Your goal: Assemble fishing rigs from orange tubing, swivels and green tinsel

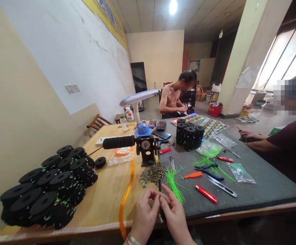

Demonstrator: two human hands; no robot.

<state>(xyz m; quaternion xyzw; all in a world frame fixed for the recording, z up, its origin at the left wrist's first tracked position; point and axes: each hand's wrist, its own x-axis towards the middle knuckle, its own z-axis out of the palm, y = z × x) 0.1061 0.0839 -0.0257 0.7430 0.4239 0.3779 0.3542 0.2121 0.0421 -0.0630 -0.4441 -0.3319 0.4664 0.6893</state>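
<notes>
My left hand [145,212] and my right hand [174,212] meet at the table's near edge, fingertips pinched together on something too small to make out. Just beyond them lie a bundle of green strands [174,182] and a heap of small dark beads [153,173]. An orange ribbon [126,194] runs along the wood to the left of my left hand. A black winder with a foam handle [137,143] stands behind the beads.
Stacks of black foam spools sit at left [48,185] and centre back [190,134]. Red cutters [206,193], pliers [209,172] and plastic bags [239,172] lie on the grey mat [265,183]. A blue-based desk lamp [140,112], phones, and two other people are further back.
</notes>
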